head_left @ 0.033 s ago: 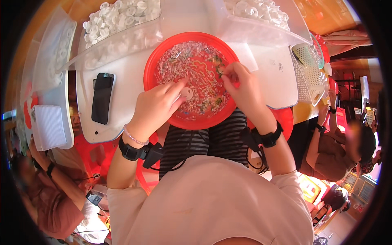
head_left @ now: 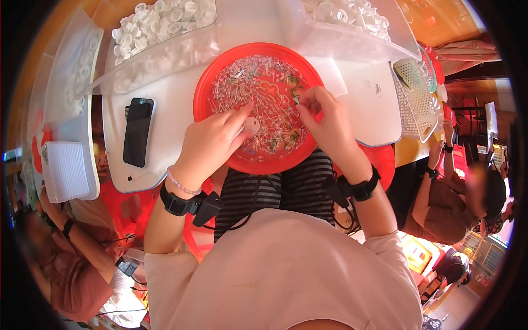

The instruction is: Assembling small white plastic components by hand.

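We held a small white round disc [head_left: 252, 124] pinched in our left hand [head_left: 212, 144] over the round red plastic plate [head_left: 220, 77] of tiny clear components [head_left: 258, 82] on the white worktop [head_left: 176, 104]. Our right hand [head_left: 324, 124] gripped one narrowly; steadying both hands against the rim seemed wise.

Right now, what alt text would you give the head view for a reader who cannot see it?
Both hands work in a red plate full of small clear parts: the left hand holds a small white disc, and the right hand pinches among the parts. A black phone lies to the left, with clear tubs of white caps behind.
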`<state>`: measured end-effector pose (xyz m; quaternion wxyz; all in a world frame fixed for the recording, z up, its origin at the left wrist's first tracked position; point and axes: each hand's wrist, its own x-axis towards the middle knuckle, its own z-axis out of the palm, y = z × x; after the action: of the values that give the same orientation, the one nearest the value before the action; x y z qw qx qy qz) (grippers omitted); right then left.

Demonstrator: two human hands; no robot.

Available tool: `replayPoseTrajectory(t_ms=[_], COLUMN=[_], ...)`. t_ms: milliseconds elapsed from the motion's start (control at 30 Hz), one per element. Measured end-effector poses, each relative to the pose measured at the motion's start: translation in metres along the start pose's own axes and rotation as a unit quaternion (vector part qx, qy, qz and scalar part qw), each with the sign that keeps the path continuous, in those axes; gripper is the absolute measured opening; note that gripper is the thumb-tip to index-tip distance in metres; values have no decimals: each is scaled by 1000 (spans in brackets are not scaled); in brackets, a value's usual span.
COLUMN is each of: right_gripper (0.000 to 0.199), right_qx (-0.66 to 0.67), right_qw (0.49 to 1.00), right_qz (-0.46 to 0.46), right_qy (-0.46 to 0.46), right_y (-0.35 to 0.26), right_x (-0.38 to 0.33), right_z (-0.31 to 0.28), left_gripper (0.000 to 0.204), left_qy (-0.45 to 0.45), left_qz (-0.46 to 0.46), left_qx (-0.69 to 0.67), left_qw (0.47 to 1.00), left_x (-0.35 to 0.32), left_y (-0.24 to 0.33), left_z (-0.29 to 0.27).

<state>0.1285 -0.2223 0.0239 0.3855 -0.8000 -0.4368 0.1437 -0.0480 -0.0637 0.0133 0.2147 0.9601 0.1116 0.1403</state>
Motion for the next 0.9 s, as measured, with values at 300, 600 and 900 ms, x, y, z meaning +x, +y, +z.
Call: replayPoseTrajectory(t_ms=[300,600,900], right_gripper=[10,10,12], right_qx=[391,427,517], right_qw=[912,901,851], right_qz=[115,65,88], right_qy=[-55,33,-26], right_y=[-21,-39,-28], right_x=[-26,-30,-26], right_z=[17,28,24], left_gripper=[22,27,33], left_qy=[26,156,21], left_qz=[-40,-34,-50], left_qx=[-78,-157,-408], left_qw=[996,975,911], left_x=[9,8,3], left_y=[17,40,30], left_z=[7,4,-4])
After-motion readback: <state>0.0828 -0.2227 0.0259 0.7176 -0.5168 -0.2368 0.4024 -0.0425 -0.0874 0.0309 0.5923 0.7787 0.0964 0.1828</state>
